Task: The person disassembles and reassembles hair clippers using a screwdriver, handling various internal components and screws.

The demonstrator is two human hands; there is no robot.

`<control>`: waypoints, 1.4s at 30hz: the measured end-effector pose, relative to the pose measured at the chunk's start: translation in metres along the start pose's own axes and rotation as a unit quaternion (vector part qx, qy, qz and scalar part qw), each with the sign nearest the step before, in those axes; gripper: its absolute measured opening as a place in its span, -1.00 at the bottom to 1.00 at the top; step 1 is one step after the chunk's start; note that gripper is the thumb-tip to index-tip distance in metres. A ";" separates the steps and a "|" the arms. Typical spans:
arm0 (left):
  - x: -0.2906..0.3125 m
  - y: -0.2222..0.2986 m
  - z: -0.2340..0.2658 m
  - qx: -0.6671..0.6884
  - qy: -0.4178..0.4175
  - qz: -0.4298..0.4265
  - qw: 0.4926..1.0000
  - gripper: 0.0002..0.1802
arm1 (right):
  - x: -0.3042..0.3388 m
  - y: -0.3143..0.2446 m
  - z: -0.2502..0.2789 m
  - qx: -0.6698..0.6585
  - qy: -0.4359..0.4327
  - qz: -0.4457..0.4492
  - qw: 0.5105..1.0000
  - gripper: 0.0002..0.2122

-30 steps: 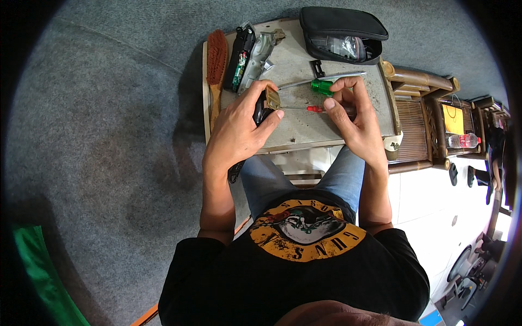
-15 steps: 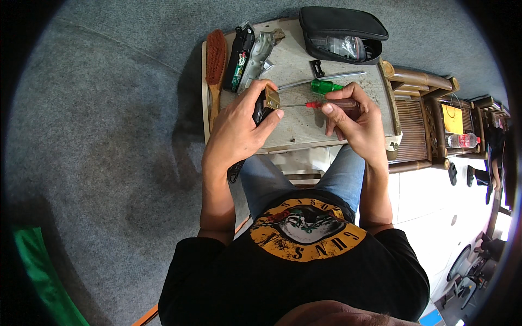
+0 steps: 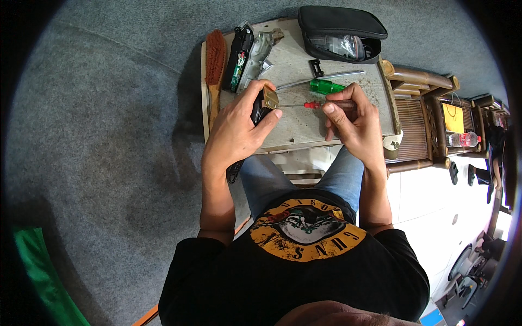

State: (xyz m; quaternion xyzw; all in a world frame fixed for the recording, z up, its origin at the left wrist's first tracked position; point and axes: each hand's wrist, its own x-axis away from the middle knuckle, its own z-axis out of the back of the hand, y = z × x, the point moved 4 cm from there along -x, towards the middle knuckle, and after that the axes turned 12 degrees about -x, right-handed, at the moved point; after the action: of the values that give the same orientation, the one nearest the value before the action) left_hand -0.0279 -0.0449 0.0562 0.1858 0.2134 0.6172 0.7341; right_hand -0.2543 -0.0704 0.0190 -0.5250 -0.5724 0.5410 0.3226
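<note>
My left hand (image 3: 239, 122) is closed round a black hair clipper (image 3: 260, 108) with a gold-coloured blade end turned to the right. In my right hand (image 3: 356, 122) is a screwdriver (image 3: 312, 105) with a red collar and a dark translucent handle. Its thin shaft points left, and the tip meets the blade end of the clipper. Just beyond my right fingers lies a green-handled screwdriver (image 3: 326, 87). Farther back rest an opened black clipper body (image 3: 239, 57), its green circuit board showing, and a silver housing part (image 3: 258, 56).
A wooden-handled brush (image 3: 216, 57) lies along the left edge of the small table (image 3: 296, 130). At the back right stands an open black pouch (image 3: 342, 32) with plastic bags inside. A small black bracket (image 3: 316, 68) lies before it. Bamboo furniture (image 3: 410, 119) adjoins the table's right side.
The screwdriver's handle has turned slightly in my right fingers. My left hand and the clipper stay almost in place, with the tip still at the blade end.
</note>
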 end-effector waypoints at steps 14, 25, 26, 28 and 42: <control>-0.001 0.001 0.001 -0.011 0.002 -0.002 1.000 -0.57 | -0.003 -0.008 -0.001 0.066 0.033 -0.056 0.996 -0.71; -0.001 0.005 0.001 -0.008 -0.004 0.001 1.000 -0.57 | -0.005 0.001 0.007 0.028 0.012 -0.043 0.999 -0.76; -0.001 0.004 0.002 0.003 -0.004 -0.002 1.000 -0.57 | -0.004 0.002 0.008 0.033 0.005 -0.029 0.999 -0.77; -0.001 0.002 0.001 0.008 -0.002 -0.007 1.000 -0.57 | -0.001 0.000 0.006 0.037 0.001 0.010 0.999 -0.78; -0.002 0.004 0.001 -0.037 0.018 -0.041 0.998 -0.55 | -0.009 -0.044 -0.012 0.444 -0.164 0.249 0.845 -0.79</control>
State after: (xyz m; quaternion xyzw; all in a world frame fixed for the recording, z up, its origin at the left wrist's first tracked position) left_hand -0.0307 -0.0459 0.0587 0.1382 0.2111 0.5970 0.7615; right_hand -0.2518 -0.0696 0.0653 -0.3543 -0.1652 0.8778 0.2769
